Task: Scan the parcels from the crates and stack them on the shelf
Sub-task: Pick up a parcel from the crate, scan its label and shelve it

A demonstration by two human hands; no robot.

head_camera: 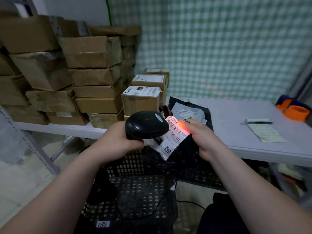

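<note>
we are mid-scan. our left hand (pixel 116 141) has its fingers (pixel 135 144) curled tight round the grip of the black barcode scanner (pixel 145 124), its nose pointing toward 3 o'clock. our right hand (pixel 204 141) pinches a black poly-bag parcel (pixel 184 151) by its 3 o'clock edge, thumb on top. it holds the parcel above the black plastic crate (pixel 135 191) and in front of the white table (pixel 236 132).

the parcel's white shipping label (pixel 173 135) faces up toward us, tilted. the red scan light (pixel 183 125) glows at the label's 2 o'clock corner, right by our thumb, and seems to catch only the end of the barcode.

to do this well, we judge, we should aim the beam a touch toward 9 o'clock so it crosses every bar. we should also slide the thumb clear of the print and pull the soft bag taut so the label lies flat. a little more gap between scanner and label may help it read. the stacked cardboard boxes (pixel 94 73) sit at 10 o'clock on the table.
</note>
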